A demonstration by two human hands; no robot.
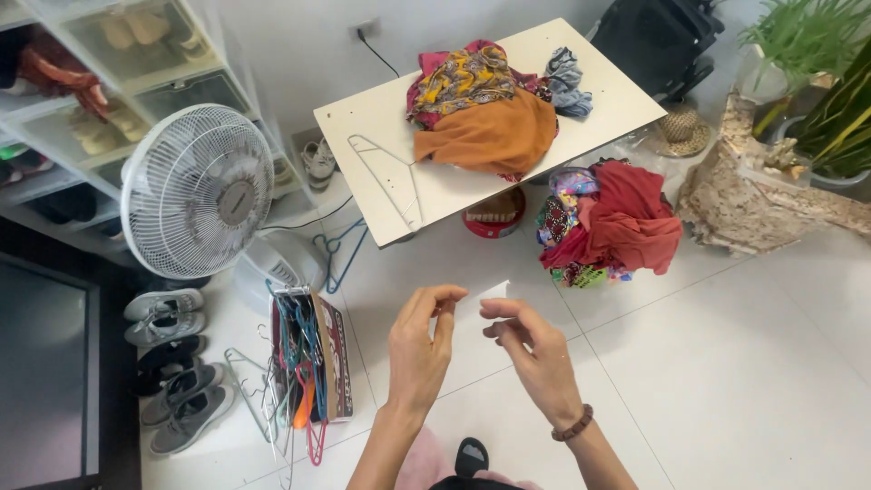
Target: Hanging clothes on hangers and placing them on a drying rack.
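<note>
Both hands hover above the white tile floor (744,381), close together but apart. The left hand (419,349) has its fingers curled, thumb and forefinger nearly meeting at the tip; the right hand (535,349), with a bead bracelet (573,424) at the wrist, is half closed the same way. Whether anything thin is pinched between them cannot be told. On the floor just left of the left hand stands a flat printed box (334,358), reddish on its face, holding a bundle of coloured hangers (304,363). Beyond the hands is a white table (363,122): a pile of clothes (485,109), orange on top, sits at its middle toward the far edge, and a white wire hanger (395,177) lies near the left corner by the near edge. A heap of red cloth (626,222) fills a basket off the table's right corner. A white fan (195,191) stands left of the table, with grey shoes (168,363) along the wall.
</note>
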